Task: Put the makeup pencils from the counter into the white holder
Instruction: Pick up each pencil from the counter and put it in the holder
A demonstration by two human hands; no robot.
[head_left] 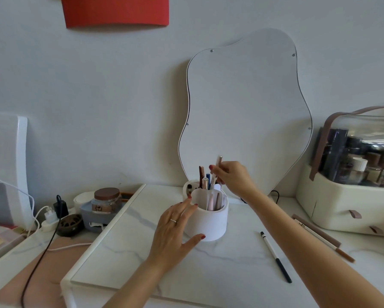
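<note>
The white holder [211,223] stands mid-counter with several pencils and tools upright inside. My left hand [175,227] rests against its left side, fingers spread on the wall, thumb at the base. Above the holder my right hand [233,176] pinches a pale makeup pencil [216,172], held nearly upright with its lower end dipping into the holder. On the counter to the right lies a white-and-black pencil [275,256]. Farther right lie a brown-tipped white pencil [329,245] and a brown pencil [315,230] beside it.
A wavy-edged mirror [244,112] leans on the wall behind the holder. A cream cosmetics case [346,207] with a clear lid stands at the right. At the left are a brown-lidded jar [106,201], chargers and a black cable [42,252].
</note>
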